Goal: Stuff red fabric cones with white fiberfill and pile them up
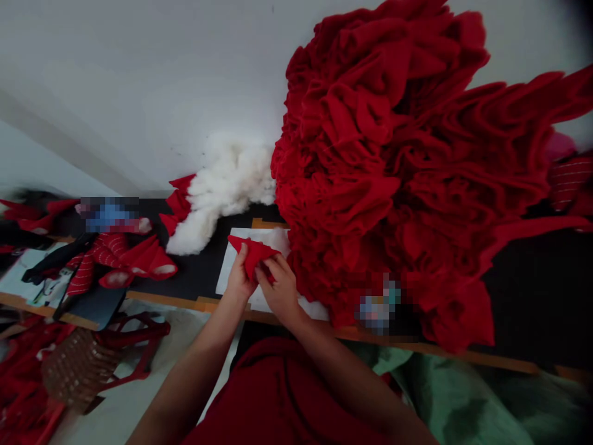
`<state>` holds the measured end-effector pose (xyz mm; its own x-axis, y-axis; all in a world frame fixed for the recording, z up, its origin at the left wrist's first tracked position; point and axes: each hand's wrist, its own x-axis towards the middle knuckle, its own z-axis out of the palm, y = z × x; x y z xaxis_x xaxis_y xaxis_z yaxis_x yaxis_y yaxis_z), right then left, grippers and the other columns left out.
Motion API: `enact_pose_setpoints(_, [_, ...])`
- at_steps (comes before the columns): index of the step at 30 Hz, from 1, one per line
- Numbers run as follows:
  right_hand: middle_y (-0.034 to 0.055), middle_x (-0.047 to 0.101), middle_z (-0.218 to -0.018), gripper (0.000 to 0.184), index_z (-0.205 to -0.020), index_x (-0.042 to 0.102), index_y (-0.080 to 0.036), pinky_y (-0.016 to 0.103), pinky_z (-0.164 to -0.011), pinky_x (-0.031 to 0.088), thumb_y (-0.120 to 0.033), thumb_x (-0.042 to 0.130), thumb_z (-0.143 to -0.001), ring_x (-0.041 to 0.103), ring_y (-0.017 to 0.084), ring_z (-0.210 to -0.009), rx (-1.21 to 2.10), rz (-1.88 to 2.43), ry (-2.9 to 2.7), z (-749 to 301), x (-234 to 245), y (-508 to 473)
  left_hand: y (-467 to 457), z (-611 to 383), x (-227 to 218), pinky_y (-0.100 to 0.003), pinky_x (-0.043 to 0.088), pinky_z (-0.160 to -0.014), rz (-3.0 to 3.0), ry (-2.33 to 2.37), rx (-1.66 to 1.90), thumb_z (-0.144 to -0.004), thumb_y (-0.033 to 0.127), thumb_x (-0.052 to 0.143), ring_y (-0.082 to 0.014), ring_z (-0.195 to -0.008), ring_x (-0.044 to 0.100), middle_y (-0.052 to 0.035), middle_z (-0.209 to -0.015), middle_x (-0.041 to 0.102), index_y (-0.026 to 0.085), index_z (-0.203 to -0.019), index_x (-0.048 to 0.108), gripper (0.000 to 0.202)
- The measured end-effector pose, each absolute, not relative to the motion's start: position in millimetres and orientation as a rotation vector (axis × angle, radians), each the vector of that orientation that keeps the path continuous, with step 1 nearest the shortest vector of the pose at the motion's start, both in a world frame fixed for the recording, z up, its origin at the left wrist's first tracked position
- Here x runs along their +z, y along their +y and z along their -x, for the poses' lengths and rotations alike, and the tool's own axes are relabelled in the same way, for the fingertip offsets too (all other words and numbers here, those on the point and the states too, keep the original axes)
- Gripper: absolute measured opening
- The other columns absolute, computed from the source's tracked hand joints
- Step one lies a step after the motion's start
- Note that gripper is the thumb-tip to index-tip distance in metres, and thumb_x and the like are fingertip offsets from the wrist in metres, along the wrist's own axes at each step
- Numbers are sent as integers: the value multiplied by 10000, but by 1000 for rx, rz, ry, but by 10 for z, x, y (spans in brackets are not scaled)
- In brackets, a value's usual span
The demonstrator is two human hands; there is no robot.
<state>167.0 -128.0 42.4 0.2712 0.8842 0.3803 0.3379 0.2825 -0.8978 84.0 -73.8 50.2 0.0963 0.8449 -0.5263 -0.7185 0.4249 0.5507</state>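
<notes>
Hands [278, 289], two, pinching one red cloth triangle [252, 256] over white paper [238, 242].

L hand [239, 278]: pinching, fingers bunched & pointing fwd, back of hand up.
R hand [278, 290]: pinching too, fingers angled fwd-left twd L hand, knuckles up.
Hands: just beside each other, in front of body, v. close at fingertips.
L arm [194, 352]: bare, comes in from bottom-left, slanting up to wrist.
R arm [352, 383]: bare, comes in from bottom-right, slanting up-left; elbow out of view.
</notes>
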Motion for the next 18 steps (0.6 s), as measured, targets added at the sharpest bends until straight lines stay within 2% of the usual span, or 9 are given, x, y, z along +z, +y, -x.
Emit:
enact_pose_setpoints(3, [35, 593, -853, 227, -911, 600, -194, 282, -733, 468, -119, 499, -721, 561, 157, -810, 622, 1369, -1181, -1671, 397, -1206, -816, -886, 459, -250, 492, -712, -278, 909, 1225, -717, 274, 627, -121, -693, 622, -14, -827, 654, 205, -1036, 535, 339])
enact_pose_setpoints(6, [9, 575, -748, 143, -793, 579, -187, 280, -680, 459, -113, 508, -693, 542, 151, -718, 631, 1464, -1108, -1705, 360, -1151, -854, -903, 441, -255, 484, -728, -297, 928, 1276, -678, 254, 666, -122, -699, 620, -5, -843, 653, 228, -1089, 506, 442])
enact_pose_setpoints(9, [16, 566, -776, 135, -806, 565, -187, 280, -677, 465, -123, 490, -715, 540, 147, -728, 565, 1460, -1091, -1714, 330, -1185, -835, -890, 448, -246, 487, -699, -255, 930, 1288, -702, 279, 643, -122, -693, 619, -7, -822, 654, 206, -1013, 535, 337])
enact_pose_setpoints(13, [78, 570, -1002, 276, -933, 601, -194, 323, -820, 455, -97, 380, -799, 525, 170, -955, 329, 1215, -1420, -1693, 275, -1281, -804, -875, 479, -231, 486, -661, -232, 917, 1260, -767, 295, 565, -116, -645, 612, -15, -743, 648, 160, -877, 563, 174])
enact_pose_setpoints(15, [90, 573, -1054, 337, -1010, 597, -193, 346, -847, 447, -82, 347, -813, 504, 185, -994, 257, 1125, -1611, -1699, 248, -1288, -809, -878, 500, -218, 481, -657, -219, 916, 1252, -778, 272, 551, -105, -627, 608, -7, -736, 648, 163, -891, 568, 158])
enact_pose_setpoints(18, [118, 599, -971, 336, -997, 613, -145, 387, -811, 446, -73, 346, -806, 496, 219, -922, 204, 1251, -1721, -1731, 245, -1252, -826, -884, 532, -220, 480, -668, -235, 910, 1249, -764, 257, 570, -108, -655, 617, -1, -795, 658, 206, -1002, 553, 244])
